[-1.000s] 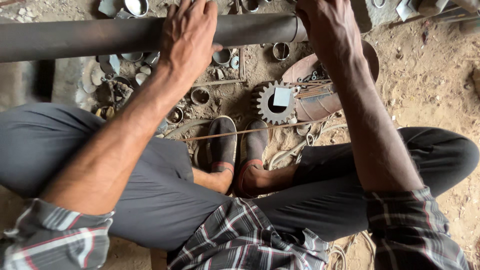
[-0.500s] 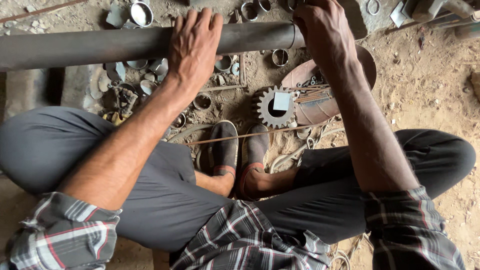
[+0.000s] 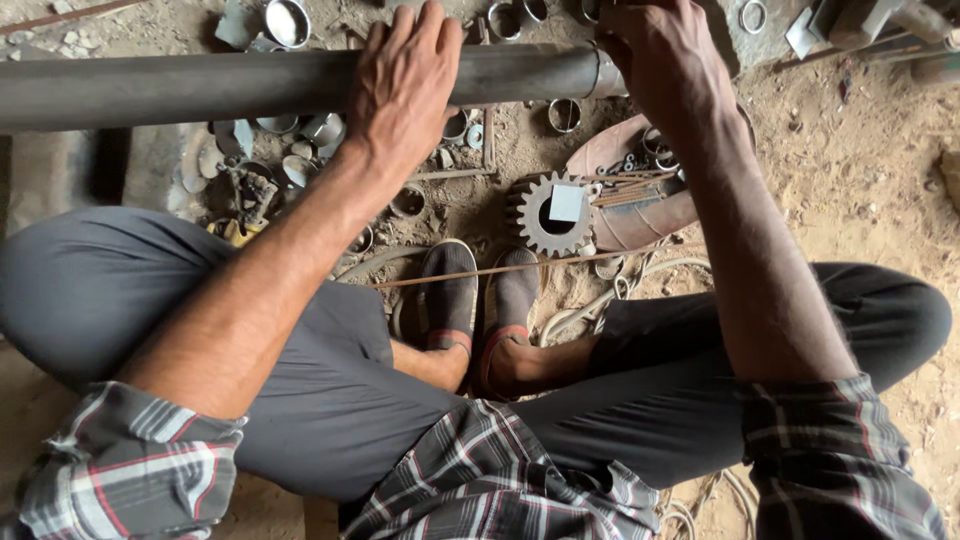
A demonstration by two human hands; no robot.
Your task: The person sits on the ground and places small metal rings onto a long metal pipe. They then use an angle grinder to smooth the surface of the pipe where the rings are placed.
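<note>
Head view: the pipe (image 3: pixel 200 88) lies level across the far side of the floor (image 3: pixel 860 200), above my crossed legs. My left hand (image 3: pixel 405 85) lies flat and open on top of it; my right hand (image 3: pixel 660 60) curls around its right end. A gear (image 3: pixel 545 215) sits nearer, beside my shoes (image 3: pixel 450 295).

A long dark steel pipe (image 3: pixel 200 85) lies level across the top of the view, just beyond a toothed gear (image 3: pixel 548 215) on the dirt floor. Its surface is dull grey and smooth. Its right end, above the gear and slightly to the right, carries a lighter metal ring (image 3: pixel 604 72).
</note>
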